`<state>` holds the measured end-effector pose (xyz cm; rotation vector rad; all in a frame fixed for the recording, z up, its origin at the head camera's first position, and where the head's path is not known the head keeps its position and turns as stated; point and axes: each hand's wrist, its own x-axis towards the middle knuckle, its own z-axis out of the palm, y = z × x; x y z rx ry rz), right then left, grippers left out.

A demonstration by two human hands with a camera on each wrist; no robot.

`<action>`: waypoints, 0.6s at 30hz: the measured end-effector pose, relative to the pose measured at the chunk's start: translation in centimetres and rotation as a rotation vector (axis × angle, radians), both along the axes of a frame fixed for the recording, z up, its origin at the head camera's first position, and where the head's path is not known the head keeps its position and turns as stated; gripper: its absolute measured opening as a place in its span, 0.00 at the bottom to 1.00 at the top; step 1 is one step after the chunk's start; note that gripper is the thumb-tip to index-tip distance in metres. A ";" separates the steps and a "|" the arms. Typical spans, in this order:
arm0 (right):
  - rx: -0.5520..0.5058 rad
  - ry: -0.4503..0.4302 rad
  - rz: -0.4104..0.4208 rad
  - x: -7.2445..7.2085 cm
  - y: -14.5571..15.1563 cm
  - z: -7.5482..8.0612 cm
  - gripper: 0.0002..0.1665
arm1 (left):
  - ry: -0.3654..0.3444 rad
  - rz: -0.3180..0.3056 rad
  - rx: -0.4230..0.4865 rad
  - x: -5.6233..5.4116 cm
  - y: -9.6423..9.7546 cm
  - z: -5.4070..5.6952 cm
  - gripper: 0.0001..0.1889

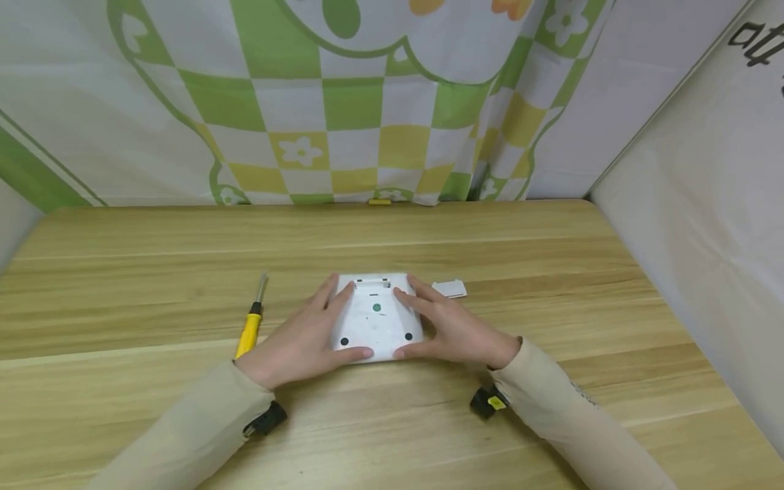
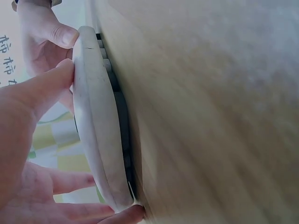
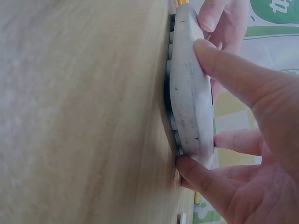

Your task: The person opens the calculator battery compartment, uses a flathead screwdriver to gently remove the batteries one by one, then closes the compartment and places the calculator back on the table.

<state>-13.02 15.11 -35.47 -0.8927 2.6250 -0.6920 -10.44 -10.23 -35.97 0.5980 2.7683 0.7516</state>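
A white calculator [image 1: 373, 323] lies face down, its keys towards the table in both wrist views. Its back shows an open battery compartment [image 1: 371, 284] along the far edge, a green round sticker and dark round feet. My left hand [image 1: 309, 333] grips the left side, thumb on the near edge and fingers at the far edge. On the other side my right hand [image 1: 456, 330] holds it the same way. Fingertips [image 3: 187, 165] curl under the far edge in the right wrist view. Whether the keys touch the table cannot be told.
A small white battery cover [image 1: 450, 289] lies right of the calculator, behind my right hand. To the left, a screwdriver [image 1: 250, 328] with a yellow handle rests partly behind my left wrist. A checkered curtain [image 1: 355, 109] hangs along the wooden table's [image 1: 153, 272] far edge.
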 end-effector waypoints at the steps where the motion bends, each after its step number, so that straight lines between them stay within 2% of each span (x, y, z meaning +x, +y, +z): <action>1: 0.001 0.000 0.001 0.0 0.0 0.0 0.54 | -0.003 0.002 -0.002 0.0 0.0 0.0 0.53; 18: -0.005 0.003 0.016 -0.2 0.2 0.1 0.54 | -0.053 0.022 0.024 -0.1 0.6 0.5 0.53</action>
